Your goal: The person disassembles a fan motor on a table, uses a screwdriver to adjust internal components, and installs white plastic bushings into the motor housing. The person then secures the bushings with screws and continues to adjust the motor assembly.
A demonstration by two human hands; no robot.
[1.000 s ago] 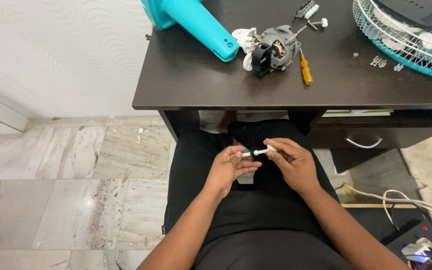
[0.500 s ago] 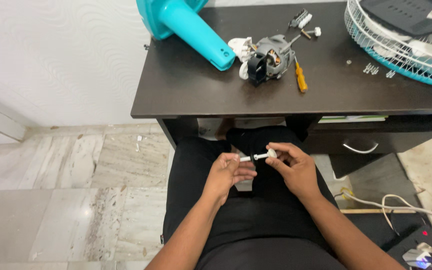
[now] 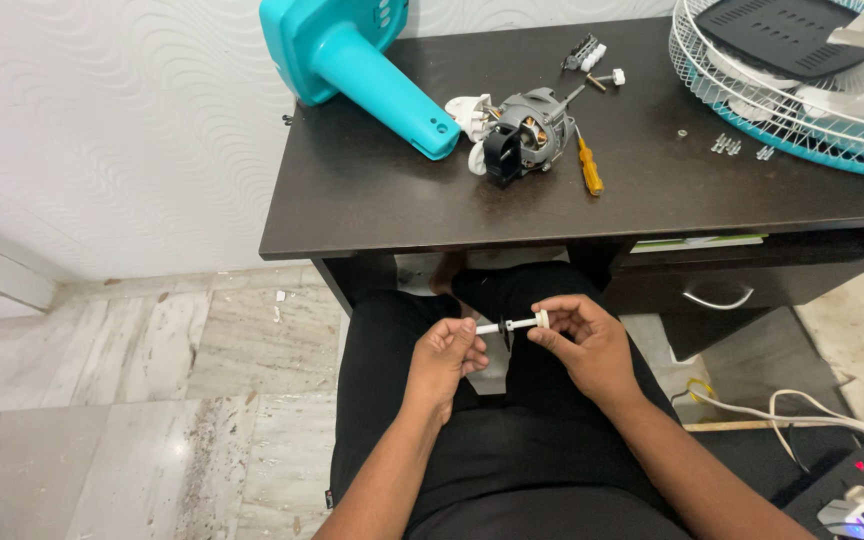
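Over my lap, both hands hold a small white rod-shaped part (image 3: 512, 324) with a round white end and a dark ring on it. My left hand (image 3: 444, 358) pinches its left end with curled fingers. My right hand (image 3: 582, 342) grips the right end by the round cap. I sit in black trousers in front of a dark brown desk (image 3: 372, 200).
On the desk lie a turquoise fan stand (image 3: 352, 55), a grey fan motor (image 3: 524, 132), an orange-handled screwdriver (image 3: 588, 168), small screws (image 3: 737, 147) and a white-and-turquoise fan grille (image 3: 802, 70). A drawer (image 3: 722, 290) sits under the desk at right. White cables (image 3: 802, 415) run over the marble floor.
The view has tilted down and left slightly; my hands stay together on the white part, with the right fingers shifted along it.
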